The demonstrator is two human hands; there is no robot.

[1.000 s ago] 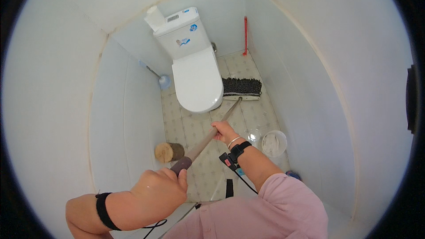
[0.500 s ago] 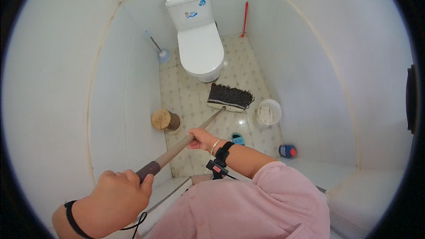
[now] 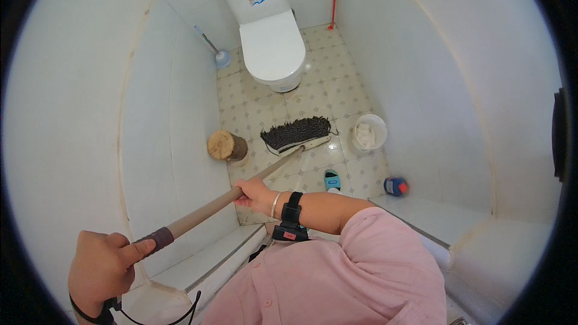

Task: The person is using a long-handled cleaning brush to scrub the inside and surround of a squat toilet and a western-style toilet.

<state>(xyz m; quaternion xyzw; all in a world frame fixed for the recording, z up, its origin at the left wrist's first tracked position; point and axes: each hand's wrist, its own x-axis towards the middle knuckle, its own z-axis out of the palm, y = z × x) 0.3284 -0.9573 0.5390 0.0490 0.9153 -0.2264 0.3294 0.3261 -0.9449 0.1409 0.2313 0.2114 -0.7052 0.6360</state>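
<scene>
The left hand (image 3: 101,268), lower left, and right hand (image 3: 256,197), near centre, both wrap the mop pole (image 3: 205,212); the dark mop head (image 3: 298,134) rests mid-frame on the tiled floor (image 3: 337,93). Mopping seems underway; how much remains cannot be told.

Pink buttoned shirt (image 3: 337,277). Behind the grip, right hand (image 3: 255,196): silver bangle (image 3: 276,204), black strap (image 3: 291,212) with module (image 3: 289,233); left hand (image 3: 102,265): black band (image 3: 90,318), apparently with black cable (image 3: 193,308).

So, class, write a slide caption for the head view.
Left hand and right hand grip a mop, its dark head on tiled floor before a white toilet.
</scene>
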